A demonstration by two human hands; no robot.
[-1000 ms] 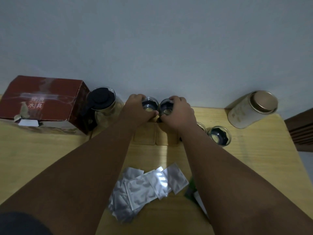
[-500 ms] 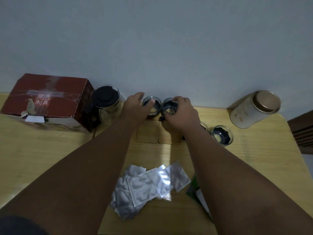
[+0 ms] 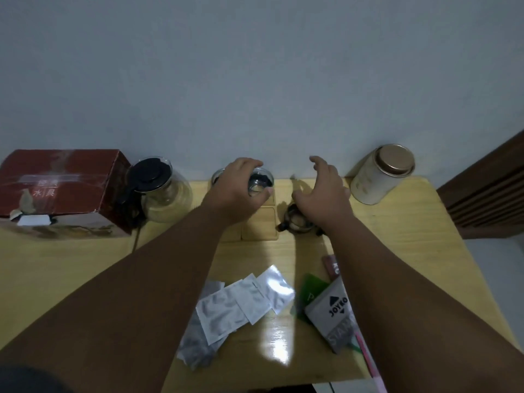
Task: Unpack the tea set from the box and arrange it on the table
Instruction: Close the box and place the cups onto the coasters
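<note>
Judged well along: tea set looks to be out of box (image 3: 62, 191) and on desk (image 3: 397, 251), arranging under way.

- Glass teapot (image 3: 161, 191) upright just beside box, black lid on.
- Left hand (image 3: 235, 191) curled round glass cup (image 3: 259, 182) from above, thumb on near side, at back of desk by wall. Cannot tell whether lifted or resting.
- Second cup (image 3: 217, 177) just behind that hand, mostly hidden.
- Right hand (image 3: 323, 191) spread and relaxed, holding nothing, hovering over third cup (image 3: 295, 221).
- Wooden coasters (image 3: 258, 225) between the hands, near ones bare.

Left to do, probably: seating cups on coasters, squaring up the row. Possibly more pieces in box.

Containers:
- Box lying shut side up, inside not visible.
- Teapot seemingly empty, pale through the glass, not certain.
- Cups clear with dark bases, no liquid seen.
- Tin (image 3: 382, 173) at far right, lid on, contents hidden.

Foil sachets (image 3: 243, 302) loose near front edge, grey packet (image 3: 334, 313) just beside them, sealed as far as can be told.
</note>
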